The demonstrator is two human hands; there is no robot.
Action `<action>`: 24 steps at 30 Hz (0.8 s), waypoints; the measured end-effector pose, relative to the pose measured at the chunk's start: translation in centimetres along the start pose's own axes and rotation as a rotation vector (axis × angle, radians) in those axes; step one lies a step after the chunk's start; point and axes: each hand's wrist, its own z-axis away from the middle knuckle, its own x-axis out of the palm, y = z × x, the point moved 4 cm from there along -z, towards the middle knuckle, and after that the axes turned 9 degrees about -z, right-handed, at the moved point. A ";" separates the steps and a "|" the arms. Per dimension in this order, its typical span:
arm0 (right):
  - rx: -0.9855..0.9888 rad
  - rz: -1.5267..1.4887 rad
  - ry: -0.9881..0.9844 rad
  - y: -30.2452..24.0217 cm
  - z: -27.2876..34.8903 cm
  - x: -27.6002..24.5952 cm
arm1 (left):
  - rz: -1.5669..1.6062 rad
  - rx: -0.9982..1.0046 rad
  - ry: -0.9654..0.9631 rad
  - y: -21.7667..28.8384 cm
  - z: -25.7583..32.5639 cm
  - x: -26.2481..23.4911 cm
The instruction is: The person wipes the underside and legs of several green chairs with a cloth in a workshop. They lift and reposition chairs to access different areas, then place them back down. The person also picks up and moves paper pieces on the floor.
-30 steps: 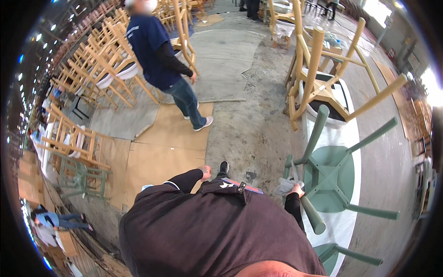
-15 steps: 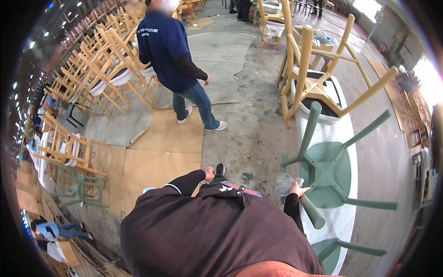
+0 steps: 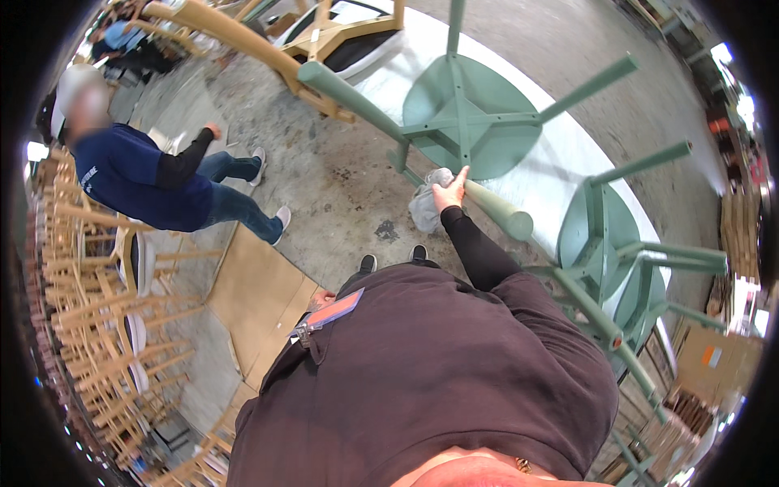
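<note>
My right hand point(image 3: 449, 193) is closed on a crumpled grey cloth point(image 3: 425, 209). It rests against a leg point(image 3: 499, 209) of a green chair point(image 3: 471, 109) that lies upside down, its round seat underside and cross brace facing up. That leg points toward me, close beside my forearm. Down by my body, my left hand point(image 3: 321, 300) shows only in part behind my shirt and a clipped-on badge point(image 3: 337, 312), so its fingers are mostly hidden.
A long white-covered table point(image 3: 510, 191) holds more upturned green chairs point(image 3: 599, 223) at my right and a wooden chair point(image 3: 341, 36) beyond. A person in navy point(image 3: 154, 174) stands at the left, near stacked wooden chairs point(image 3: 122, 284). Cardboard point(image 3: 256, 284) covers part of the floor.
My view has turned to the right, so the green chairs now sit more centrally and the person appears farther left. My right hand keeps the cloth at the chair leg.
</note>
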 end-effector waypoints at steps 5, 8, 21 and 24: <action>0.137 0.086 -0.074 -1.0 2.9 -0.2 | -0.223 0.100 -0.131 -2.0 -2.5 -3.7; 0.181 -0.139 -0.121 -1.6 7.0 0.1 | 0.185 0.202 -0.213 -2.3 -5.8 -5.1; -0.079 -0.234 -0.574 -6.1 24.7 -7.7 | 1.098 0.284 -1.137 16.5 -4.1 5.7; 0.044 -0.445 -0.278 -4.2 26.2 -16.0 | 0.989 0.359 -1.399 21.5 -0.7 7.6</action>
